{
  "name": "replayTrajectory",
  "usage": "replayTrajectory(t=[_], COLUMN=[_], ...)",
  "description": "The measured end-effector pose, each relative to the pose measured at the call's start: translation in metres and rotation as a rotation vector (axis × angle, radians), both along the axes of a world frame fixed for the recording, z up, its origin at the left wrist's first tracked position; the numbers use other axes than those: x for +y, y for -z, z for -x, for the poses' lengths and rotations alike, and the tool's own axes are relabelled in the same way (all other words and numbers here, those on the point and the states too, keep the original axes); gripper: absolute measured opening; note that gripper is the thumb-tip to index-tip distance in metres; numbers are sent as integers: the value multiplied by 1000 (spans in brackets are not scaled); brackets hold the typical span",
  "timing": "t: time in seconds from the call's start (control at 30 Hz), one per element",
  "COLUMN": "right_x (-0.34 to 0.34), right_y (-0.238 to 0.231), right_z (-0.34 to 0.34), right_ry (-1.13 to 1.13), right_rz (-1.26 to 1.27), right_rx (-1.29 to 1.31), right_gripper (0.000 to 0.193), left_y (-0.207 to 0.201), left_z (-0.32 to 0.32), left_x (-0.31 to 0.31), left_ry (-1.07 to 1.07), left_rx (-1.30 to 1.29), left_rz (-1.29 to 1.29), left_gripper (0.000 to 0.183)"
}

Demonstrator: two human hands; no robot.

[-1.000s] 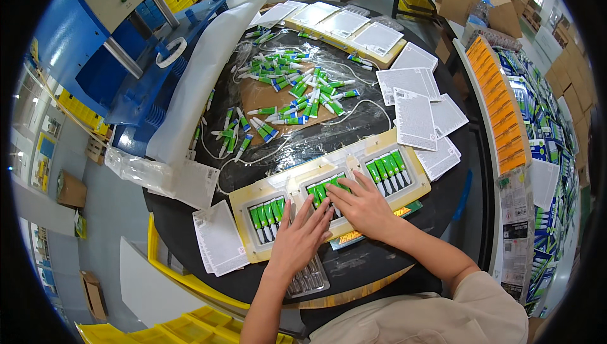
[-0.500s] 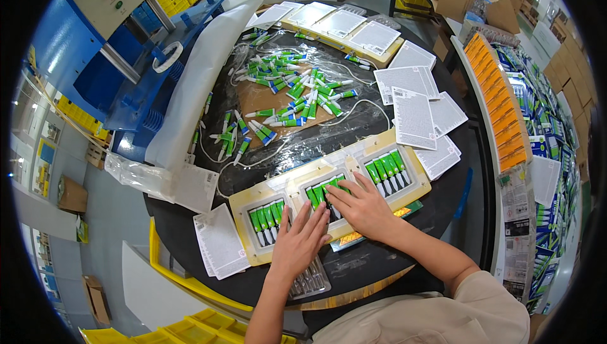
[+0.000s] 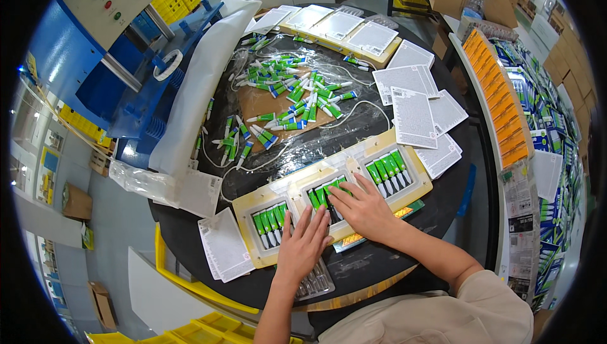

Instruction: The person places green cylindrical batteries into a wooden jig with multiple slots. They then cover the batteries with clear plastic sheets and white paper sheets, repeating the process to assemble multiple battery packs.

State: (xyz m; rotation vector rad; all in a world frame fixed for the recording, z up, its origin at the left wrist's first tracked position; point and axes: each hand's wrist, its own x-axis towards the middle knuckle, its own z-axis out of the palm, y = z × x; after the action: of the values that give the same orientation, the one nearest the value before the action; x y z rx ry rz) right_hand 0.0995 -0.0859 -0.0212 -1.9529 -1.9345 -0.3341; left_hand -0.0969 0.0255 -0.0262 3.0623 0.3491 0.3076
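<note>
A long cream-yellow tray [image 3: 292, 188] lies slantwise on the near side of the black table, with three recesses. Each recess holds a row of small green tubes with white caps: left-hand tubes [image 3: 270, 219], middle tubes [image 3: 321, 193] and right-hand tubes [image 3: 389, 170]. My left hand [image 3: 303, 241] rests with fingers stretched over the left part of the middle row. From the other side, my right hand [image 3: 364, 210] lays its extended fingers across the same row, its fingertips touching tubes. My fingers partly cover the middle tubes. Neither hand grips anything.
Loose tubes [image 3: 297, 94] lie heaped on brown cardboard beyond the tray. Printed white cards [image 3: 414, 116] overlap at the right, with another card [image 3: 224, 246] at the left. A second tray [image 3: 344, 45] bearing cards stands far back. Blue machinery [image 3: 136, 116] borders the left.
The whole view has shifted slightly. Both hands keep their places over the middle row, and the tubes look unmoved.
</note>
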Motion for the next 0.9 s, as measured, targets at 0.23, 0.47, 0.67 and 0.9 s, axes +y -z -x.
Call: replayTrajectory(t=[0.23, 0.47, 0.67, 0.9], right_x=[1, 6, 9, 1], right_y=[-2, 3, 6, 2], right_z=[3, 5, 6, 0], right_ry=[22, 51, 43, 26], right_rz=[12, -20, 13, -63], right_rx=[-14, 31, -40, 184], right_gripper=[34, 36, 35, 40], left_y=[3, 6, 4, -10], left_z=[1, 3, 3, -1], left_x=[0, 0, 1, 0], left_ry=[-4, -8, -4, -34], left_rx=[-3, -30, -25, -18], left_rz=[9, 37, 12, 133], left_gripper=[56, 54, 57, 72])
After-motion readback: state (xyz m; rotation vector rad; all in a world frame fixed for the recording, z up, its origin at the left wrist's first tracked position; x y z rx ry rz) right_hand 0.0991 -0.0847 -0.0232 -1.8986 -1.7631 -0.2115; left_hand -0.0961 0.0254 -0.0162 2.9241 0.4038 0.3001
